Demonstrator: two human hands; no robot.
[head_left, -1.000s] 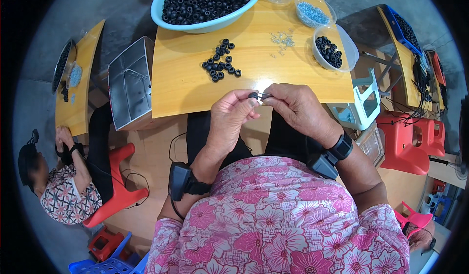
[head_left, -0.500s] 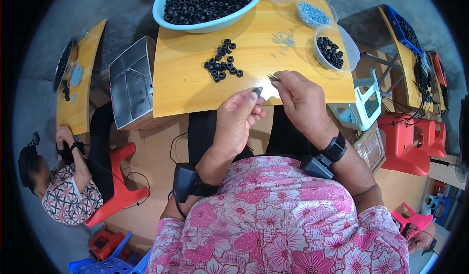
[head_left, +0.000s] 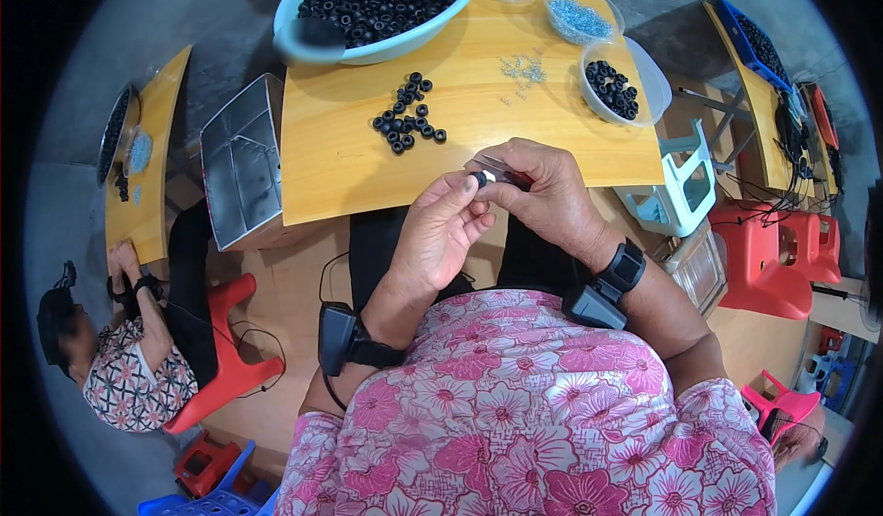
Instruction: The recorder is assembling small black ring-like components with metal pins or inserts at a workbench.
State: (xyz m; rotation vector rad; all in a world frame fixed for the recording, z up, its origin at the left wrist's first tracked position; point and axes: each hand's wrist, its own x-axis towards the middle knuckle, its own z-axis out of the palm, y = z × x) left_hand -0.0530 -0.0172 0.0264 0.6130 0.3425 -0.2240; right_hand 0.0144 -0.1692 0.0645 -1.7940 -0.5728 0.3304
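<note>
Over the table's near edge, my left hand pinches a small black ring-shaped part between thumb and fingertips. My right hand is closed on metal tweezers, right beside the ring; its fingers partly hide them. Whether the tips touch the ring, I cannot tell. Beyond my hands, a loose group of black rings lies on the wooden table. Farther right, small clear springlike pieces are scattered. A pale blue basin heaped with black rings stands at the back.
At the right are a clear bowl of black rings and a tub of bluish small pieces. A lined box stands left of the table. Another person sits far left. A pale stool and red chairs stand right.
My right hand has moved left, bringing the tweezers up to the ring in my left hand. A blurred dark patch now shows over the basin's left rim. The view has shifted slightly.
</note>
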